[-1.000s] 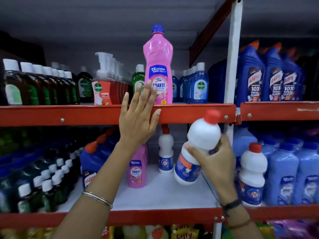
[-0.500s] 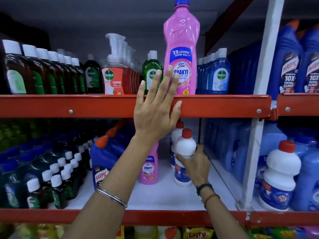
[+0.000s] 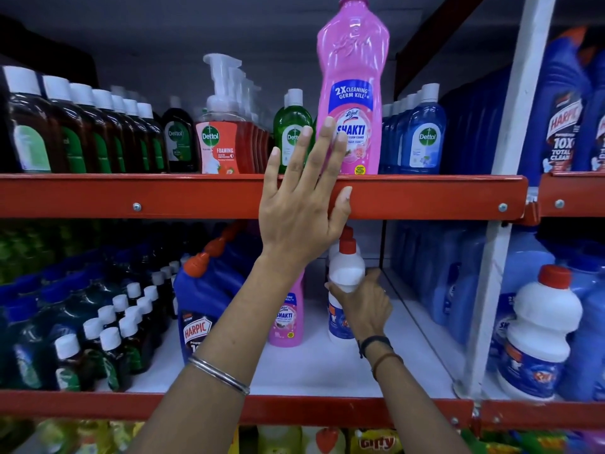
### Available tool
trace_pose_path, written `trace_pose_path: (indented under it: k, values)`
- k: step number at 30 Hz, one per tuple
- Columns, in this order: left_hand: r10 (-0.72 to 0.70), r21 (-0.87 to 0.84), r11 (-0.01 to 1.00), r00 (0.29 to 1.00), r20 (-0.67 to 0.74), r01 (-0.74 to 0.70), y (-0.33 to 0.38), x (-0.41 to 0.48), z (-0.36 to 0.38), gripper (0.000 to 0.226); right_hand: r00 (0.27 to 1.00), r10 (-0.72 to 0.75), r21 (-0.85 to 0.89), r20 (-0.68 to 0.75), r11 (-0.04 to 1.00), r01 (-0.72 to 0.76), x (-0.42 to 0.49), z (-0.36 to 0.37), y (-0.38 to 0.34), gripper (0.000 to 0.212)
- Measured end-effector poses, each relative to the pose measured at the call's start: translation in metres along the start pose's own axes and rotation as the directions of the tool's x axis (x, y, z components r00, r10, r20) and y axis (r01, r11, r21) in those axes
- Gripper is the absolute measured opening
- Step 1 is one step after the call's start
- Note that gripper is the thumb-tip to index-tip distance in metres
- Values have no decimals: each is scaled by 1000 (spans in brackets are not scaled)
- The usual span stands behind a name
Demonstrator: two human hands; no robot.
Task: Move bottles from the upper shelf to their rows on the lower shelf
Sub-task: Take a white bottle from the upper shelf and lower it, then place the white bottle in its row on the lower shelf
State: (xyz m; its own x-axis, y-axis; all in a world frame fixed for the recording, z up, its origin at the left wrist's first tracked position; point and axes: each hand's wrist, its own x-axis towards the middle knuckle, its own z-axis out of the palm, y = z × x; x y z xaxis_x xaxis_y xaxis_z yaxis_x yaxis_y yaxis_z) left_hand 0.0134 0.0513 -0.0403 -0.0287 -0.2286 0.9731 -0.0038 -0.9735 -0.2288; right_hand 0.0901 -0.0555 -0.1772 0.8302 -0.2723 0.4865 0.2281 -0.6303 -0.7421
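Lower shelf (image 3: 327, 371) pretty packed: small dark bottles (image 3: 108, 342) far left, Harpic jug (image 3: 199, 309) next, pink Shakti (image 3: 288, 317) beside it, blue jugs (image 3: 438, 273) on right wall. White bottle (image 3: 345, 290) upright on lower shelf, red cap up, long axis vertical, another white one right behind, touching I think, view blocked. Right hand (image 3: 363, 306) wrapped round white bottle. Left hand (image 3: 301, 208) flat, fingers spread, on upper shelf rail (image 3: 131, 194), covering base of tall pink bottle (image 3: 353, 93).
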Motion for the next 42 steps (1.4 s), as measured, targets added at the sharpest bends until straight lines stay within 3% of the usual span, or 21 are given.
trace_pose_path:
  k: [6,9,11,13,14,16,18,19,21,24,27,30,34,42]
  values:
    - [-10,-9,1000,999,31,10,1,1,-4,54,1000,-11,25,27,1000,10,-8,-7,4,78]
    - [-12,-9,1000,998,56,12,1,1,-6,55,999,-19,56,41,998,17,-16,-23,13,94]
    - [-14,-7,1000,997,75,15,2,1,-7,55,997,-64,136,-30,988,68,-23,-43,21,90]
    - [-19,-5,1000,996,89,20,2,1,-8,55,975,-108,248,-193,956,155,-31,-74,29,74]
    - [-22,-6,1000,995,95,23,2,1,-8,55,939,-127,261,-321,941,216,-34,-91,36,66]
    - [-33,-15,999,993,111,35,3,1,-9,56,786,-159,136,-598,946,295,-35,-120,57,56]
    - [-53,-25,998,991,121,56,5,1,-10,56,660,-115,59,-742,970,236,-33,-142,84,55]
    - [-61,-26,998,991,121,65,6,1,-10,56,648,-71,62,-758,982,181,-30,-150,97,58]
    - [-72,-23,997,989,126,76,7,1,-10,56,714,28,100,-700,993,59,-23,-163,120,67]
    - [-75,-32,996,987,139,80,8,1,-11,57,852,147,142,-503,986,-87,-12,-176,137,83]
    - [-76,-41,996,985,152,84,7,1,-12,57,903,203,78,-378,979,-188,-4,-182,141,85]
    - [-76,-42,996,986,150,83,8,1,-12,57,920,201,37,-337,979,-200,1,-188,142,72]
    - [-71,-51,996,988,137,79,8,1,-12,56,930,199,62,-310,980,-189,0,-199,142,73]
    - [-79,-34,996,992,98,83,7,-1,-8,55,880,71,139,-470,990,-5,-37,-212,103,70]
